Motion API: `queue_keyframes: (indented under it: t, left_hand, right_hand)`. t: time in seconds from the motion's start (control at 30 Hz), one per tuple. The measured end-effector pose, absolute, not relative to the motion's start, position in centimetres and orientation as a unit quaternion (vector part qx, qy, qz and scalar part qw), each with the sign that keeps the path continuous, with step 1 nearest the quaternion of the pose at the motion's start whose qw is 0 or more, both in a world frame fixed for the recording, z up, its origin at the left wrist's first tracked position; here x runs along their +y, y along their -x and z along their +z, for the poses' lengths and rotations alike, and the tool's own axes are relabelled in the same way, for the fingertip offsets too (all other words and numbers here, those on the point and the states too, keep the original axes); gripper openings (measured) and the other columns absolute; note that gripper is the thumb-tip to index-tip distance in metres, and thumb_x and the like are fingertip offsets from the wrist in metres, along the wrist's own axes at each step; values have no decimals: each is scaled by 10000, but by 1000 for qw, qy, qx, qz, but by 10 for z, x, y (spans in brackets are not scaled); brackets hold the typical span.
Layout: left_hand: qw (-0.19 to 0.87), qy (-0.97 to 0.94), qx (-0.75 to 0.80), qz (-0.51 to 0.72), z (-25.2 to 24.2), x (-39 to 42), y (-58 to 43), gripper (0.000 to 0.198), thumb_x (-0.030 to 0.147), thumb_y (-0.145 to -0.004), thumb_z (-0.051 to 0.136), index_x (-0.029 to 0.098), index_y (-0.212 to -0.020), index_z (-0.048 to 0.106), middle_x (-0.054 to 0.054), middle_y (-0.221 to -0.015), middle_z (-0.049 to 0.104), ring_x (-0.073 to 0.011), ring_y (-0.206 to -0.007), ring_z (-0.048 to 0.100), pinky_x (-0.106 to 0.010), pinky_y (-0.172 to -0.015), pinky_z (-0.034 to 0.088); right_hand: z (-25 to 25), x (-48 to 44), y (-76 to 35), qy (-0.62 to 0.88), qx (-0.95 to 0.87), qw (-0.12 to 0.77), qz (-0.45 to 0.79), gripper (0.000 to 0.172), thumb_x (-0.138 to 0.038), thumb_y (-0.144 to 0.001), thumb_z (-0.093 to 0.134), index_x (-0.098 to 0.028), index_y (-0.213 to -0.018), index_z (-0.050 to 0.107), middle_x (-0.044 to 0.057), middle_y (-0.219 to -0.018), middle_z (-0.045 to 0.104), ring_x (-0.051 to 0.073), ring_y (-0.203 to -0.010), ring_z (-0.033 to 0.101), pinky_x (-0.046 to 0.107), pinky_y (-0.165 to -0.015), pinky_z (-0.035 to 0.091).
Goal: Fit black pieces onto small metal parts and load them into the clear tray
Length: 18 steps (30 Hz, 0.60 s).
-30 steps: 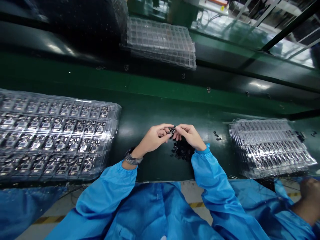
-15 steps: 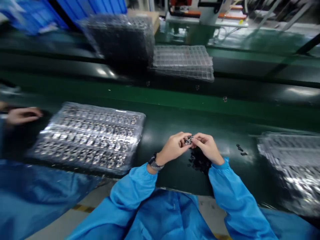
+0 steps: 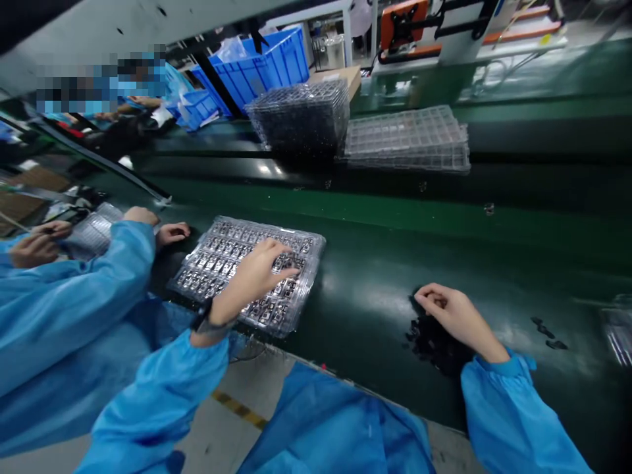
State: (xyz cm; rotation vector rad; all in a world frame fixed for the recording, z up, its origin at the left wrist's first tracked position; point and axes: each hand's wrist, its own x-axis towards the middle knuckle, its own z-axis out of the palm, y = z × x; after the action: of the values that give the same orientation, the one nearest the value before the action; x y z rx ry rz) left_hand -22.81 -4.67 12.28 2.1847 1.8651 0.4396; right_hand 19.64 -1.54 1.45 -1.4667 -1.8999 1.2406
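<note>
My left hand (image 3: 259, 273) reaches over a clear plastic tray (image 3: 197, 280) filled with several small metal parts. Its fingers curl down onto a part near the tray's right side, and I cannot see whether they grip it. My right hand (image 3: 451, 316) rests on the dark green belt (image 3: 375, 296), its fingers bent over a small heap of black pieces (image 3: 432, 345). Both arms wear blue sleeves, and a watch sits on the left wrist.
A co-worker's blue sleeve (image 3: 64, 289) and hands lie at the left beside the tray. Stacked clear trays (image 3: 407, 138) and a darker stack (image 3: 301, 118) stand beyond the belt. Blue crates (image 3: 266, 62) are behind. A few loose black pieces (image 3: 546, 329) lie at the right.
My hands have parted: the left moved left onto the parts tray, the right dropped to the black heap. My view swung left and up, bringing the co-worker into sight.
</note>
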Motion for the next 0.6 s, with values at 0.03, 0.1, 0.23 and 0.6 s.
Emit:
queue_keyframes:
  t: [0.03, 0.1, 0.23, 0.6]
  left_hand:
    - [97, -753, 637, 134, 118, -31, 242, 426, 534, -903, 701, 194, -1159, 692, -122, -1133, 643, -336, -1125, 579, -481, -996, 484]
    - [77, -769, 624, 115, 107, -3, 258, 475, 571, -906, 682, 175, -1167, 690, -129, -1120, 627, -333, -1123, 563, -482, -1004, 474]
    - [87, -785, 607, 94, 91, 24, 266, 545, 647, -917, 623, 176, -1183, 689, -131, -1116, 605, -327, -1086, 565, -474, -956, 491]
    - [133, -781, 595, 134, 90, 43, 281, 578, 690, -833, 693, 203, -1143, 721, -115, -1089, 668, -294, -1007, 627, -425, -938, 498]
  right_hand:
    - [14, -16, -197, 516, -707, 187, 446, 353, -552, -909, 618, -213, -886, 713, 10, -587, 620, 185, -553, 562, 293, -545, 404]
    - [15, -17, -197, 487, -738, 125, 451, 273, -485, -889, 653, -218, -908, 708, -9, -596, 614, 172, -554, 550, 279, -549, 376]
    - [20, -19, -198, 452, -777, 26, 439, 143, -341, -842, 718, -221, -914, 695, -32, -628, 610, 152, -584, 553, 261, -572, 323]
    - [23, -19, -196, 436, -796, -19, 419, 28, -236, -827, 670, -220, -809, 685, -37, -634, 568, 136, -604, 499, 259, -619, 301]
